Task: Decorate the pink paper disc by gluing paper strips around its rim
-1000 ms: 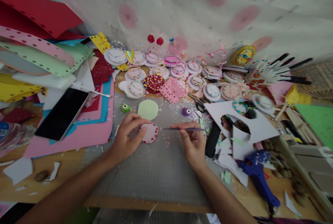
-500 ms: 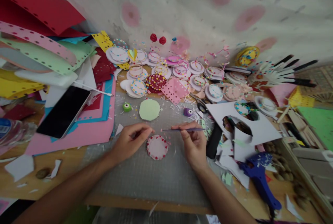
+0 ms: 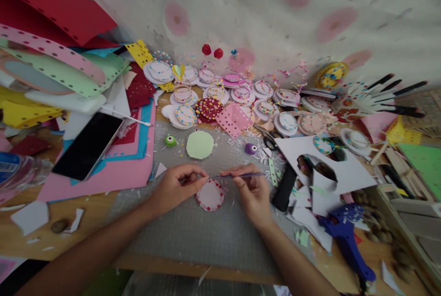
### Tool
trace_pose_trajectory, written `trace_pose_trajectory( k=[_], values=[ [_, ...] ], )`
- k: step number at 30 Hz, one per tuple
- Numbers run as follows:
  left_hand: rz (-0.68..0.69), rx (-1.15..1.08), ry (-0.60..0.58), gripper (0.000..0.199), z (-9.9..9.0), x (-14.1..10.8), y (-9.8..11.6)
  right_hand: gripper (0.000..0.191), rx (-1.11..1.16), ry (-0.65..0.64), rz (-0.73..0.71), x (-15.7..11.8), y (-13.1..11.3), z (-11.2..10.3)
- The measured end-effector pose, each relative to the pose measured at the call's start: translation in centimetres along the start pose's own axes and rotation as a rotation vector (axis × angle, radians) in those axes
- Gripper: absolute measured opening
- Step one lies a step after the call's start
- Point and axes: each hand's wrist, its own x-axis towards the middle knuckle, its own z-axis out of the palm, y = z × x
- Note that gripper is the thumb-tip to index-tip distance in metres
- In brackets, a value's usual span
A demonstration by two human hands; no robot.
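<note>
Right hand: Shown at the right of the grey mat; the slim purple tool is pinched by the thumb and fingers of the right hand [image 3: 252, 190].
Slim purple tool: Held just above the mat between the two hands; the long axis of the slim purple tool [image 3: 248, 175] is laid almost level from left to right, and its thin end is pointed at the left hand's fingertips.
Left hand: The thumb and forefinger of the left hand [image 3: 181, 189] are curled toward each other beside the tool's thin end; whether anything is pinched there cannot be told.
Red-edged disc: Laid flat on the grey mat [image 3: 193, 245], just below the fingertips; the red-edged disc [image 3: 210, 195] is round, with no long axis, and its pale face is turned upward. Its upper left edge is overlapped by the left thumb; contact cannot be judged.
Pale green disc: Placed beyond the hands, the pale green disc [image 3: 200, 144] is flanked by a green punch [image 3: 170, 140] at left and a purple punch [image 3: 251, 148] at right.
Table: The mat is carried by the wooden table [image 3: 91, 215].
</note>
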Motion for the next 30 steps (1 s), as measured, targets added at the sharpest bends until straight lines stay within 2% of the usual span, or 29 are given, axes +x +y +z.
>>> trace_pose_trajectory(
  k=[5,12,22,26,30],
  values=[
    [0.007,0.000,0.021,0.018,0.0,-0.1,-0.1,0.008,0.030,0.069,0.044,0.1,0.6,-0.5],
    [0.037,0.038,0.024,0.015,0.0,0.0,0.0,0.010,0.015,0.043,0.101,0.1,0.4,-0.4],
    [0.027,0.065,0.022,0.016,0.1,-0.1,0.3,0.005,-0.023,0.060,0.043,0.0,-0.2,-0.2],
    [0.038,0.047,0.082,0.020,-0.6,0.3,0.2,0.002,-0.072,0.135,-0.061,0.2,-0.2,-0.8],
    [0.077,0.026,0.223,0.025,-1.5,-0.8,2.3,0.012,-0.291,0.262,-0.374,0.4,-1.1,-1.3]
  ],
)
